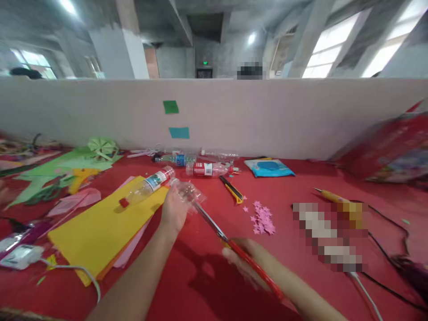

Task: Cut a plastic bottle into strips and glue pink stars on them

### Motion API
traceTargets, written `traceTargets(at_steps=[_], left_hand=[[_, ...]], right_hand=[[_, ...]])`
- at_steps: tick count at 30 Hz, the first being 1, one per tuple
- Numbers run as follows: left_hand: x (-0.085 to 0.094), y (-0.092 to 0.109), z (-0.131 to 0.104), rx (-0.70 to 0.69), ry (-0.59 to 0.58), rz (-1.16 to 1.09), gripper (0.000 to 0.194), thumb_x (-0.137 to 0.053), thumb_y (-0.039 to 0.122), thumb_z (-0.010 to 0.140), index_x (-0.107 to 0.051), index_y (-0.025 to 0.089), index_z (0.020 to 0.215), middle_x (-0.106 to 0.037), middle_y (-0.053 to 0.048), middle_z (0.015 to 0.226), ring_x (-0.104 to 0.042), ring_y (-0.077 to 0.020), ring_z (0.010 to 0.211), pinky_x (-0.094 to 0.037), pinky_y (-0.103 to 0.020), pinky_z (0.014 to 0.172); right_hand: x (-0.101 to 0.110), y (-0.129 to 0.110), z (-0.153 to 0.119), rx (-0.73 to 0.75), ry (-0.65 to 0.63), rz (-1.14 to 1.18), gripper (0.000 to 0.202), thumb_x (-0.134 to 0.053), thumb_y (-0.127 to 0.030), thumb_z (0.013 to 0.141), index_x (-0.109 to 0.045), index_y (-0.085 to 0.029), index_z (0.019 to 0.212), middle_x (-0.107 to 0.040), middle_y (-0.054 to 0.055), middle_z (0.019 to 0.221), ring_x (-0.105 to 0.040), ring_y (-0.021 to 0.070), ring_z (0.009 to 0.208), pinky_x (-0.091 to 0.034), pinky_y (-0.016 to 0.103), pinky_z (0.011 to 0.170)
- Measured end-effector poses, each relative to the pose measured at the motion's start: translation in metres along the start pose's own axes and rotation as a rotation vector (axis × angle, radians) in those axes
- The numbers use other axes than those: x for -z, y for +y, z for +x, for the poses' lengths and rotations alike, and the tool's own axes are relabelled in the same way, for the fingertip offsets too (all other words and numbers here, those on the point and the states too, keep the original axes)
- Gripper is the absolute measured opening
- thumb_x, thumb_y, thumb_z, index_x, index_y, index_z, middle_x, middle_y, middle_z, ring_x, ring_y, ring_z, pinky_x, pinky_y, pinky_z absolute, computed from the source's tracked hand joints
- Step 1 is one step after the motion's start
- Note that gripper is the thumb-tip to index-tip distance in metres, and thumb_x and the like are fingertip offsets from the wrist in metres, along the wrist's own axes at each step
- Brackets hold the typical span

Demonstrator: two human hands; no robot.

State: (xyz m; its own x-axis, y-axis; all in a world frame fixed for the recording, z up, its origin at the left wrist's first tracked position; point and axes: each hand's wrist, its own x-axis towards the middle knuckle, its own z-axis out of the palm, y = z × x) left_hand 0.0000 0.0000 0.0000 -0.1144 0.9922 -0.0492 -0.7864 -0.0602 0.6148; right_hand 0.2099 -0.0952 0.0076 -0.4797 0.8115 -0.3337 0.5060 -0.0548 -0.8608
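My left hand point(174, 210) is closed round the neck end of a clear cut plastic bottle point(189, 191), its cut rim facing right. In my right hand point(249, 256) is a pair of scissors point(214, 226) with long red handles. The blades point up and left, their tips at the cut edge of the plastic. Whether the tips touch or overlap the edge is hard to make out. A whole bottle point(147, 187) with a red cap lies on yellow sheets point(107, 232) left of my left hand.
Behind stand a white partition point(214, 116) and several lying bottles point(207, 169). A yellow utility knife point(232, 189), pink stars point(263, 218) and a blue packet point(269, 168) are on the red table point(200, 285). At right lies a yellow-handled corded tool point(334, 197).
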Motion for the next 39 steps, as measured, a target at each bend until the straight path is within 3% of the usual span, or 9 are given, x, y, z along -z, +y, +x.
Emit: traceTargets(at_steps=[9,21,31,39], left_hand=[[-0.002,-0.007,-0.004,-0.021,-0.051,0.025,0.020,-0.053,0.034,0.081,-0.061,0.016,0.081,-0.067,-0.004,0.080,-0.062,-0.0148,0.075,-0.047,-0.029,0.073],[-0.005,-0.005,-0.007,-0.044,-0.067,0.075,0.020,-0.050,0.034,0.079,-0.061,0.017,0.080,-0.067,-0.004,0.079,-0.061,-0.0158,0.075,-0.046,-0.028,0.070],[-0.006,-0.003,-0.005,-0.078,-0.049,0.088,0.020,-0.053,0.035,0.075,-0.060,0.017,0.078,-0.066,-0.004,0.078,-0.060,-0.0159,0.072,-0.045,-0.029,0.069],[-0.006,-0.004,-0.006,-0.070,-0.051,0.117,0.017,-0.053,0.034,0.074,-0.060,0.018,0.078,-0.065,-0.003,0.077,-0.061,-0.0174,0.078,-0.045,-0.031,0.075]], right_hand=[[0.004,0.000,-0.002,0.001,-0.009,0.014,0.052,-0.039,-0.070,0.080,-0.044,-0.018,0.073,-0.039,-0.006,0.050,-0.038,0.0060,0.039,-0.030,0.016,0.037],[-0.002,0.000,0.000,-0.060,0.006,0.111,0.043,-0.042,-0.060,0.084,-0.042,-0.019,0.070,-0.036,-0.008,0.046,-0.033,0.0053,0.034,-0.027,0.016,0.033],[-0.007,-0.004,0.002,-0.140,0.063,0.018,0.039,-0.048,-0.054,0.082,-0.037,-0.020,0.065,-0.035,-0.008,0.047,-0.036,0.0047,0.033,-0.027,0.015,0.030],[-0.006,0.002,0.004,-0.021,0.036,-0.002,0.044,-0.043,-0.060,0.083,-0.042,-0.019,0.068,-0.040,-0.007,0.048,-0.037,0.0047,0.035,-0.028,0.015,0.034]])
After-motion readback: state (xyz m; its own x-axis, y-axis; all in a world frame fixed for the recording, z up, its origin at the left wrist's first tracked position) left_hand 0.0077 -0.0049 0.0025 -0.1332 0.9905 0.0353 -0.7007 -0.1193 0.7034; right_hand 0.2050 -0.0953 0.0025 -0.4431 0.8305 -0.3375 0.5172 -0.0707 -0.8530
